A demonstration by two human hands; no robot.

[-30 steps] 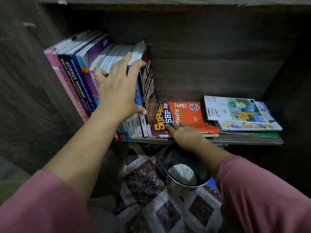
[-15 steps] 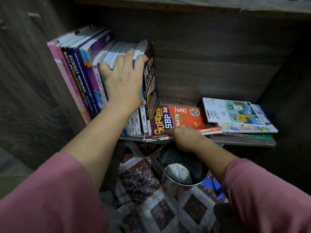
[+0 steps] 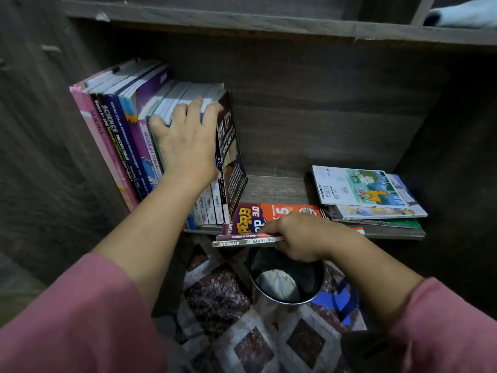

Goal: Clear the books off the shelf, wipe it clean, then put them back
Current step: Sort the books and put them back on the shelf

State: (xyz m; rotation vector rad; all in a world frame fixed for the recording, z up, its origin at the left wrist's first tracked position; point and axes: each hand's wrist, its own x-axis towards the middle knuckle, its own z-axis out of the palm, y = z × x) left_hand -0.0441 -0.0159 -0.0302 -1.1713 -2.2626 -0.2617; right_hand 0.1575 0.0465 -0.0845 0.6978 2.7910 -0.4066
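A row of upright books leans left in the dark wooden shelf. My left hand lies flat against their spines, fingers hooked over the tops of the thin white ones. A flat stack topped by an orange and purple workbook sticks out over the shelf's front edge. My right hand is closed on that stack's front edge, thumb on top and fingers underneath. A second flat pile with an illustrated cover rests at the shelf's right end.
Below the shelf a black round bin with a pale crumpled thing inside stands on a patterned floor mat. The cabinet's side walls close in left and right. An upper shelf board runs overhead.
My right hand has closed on the flat stack and drawn it forward past the shelf edge. My left hand has stayed pressed on the upright books.
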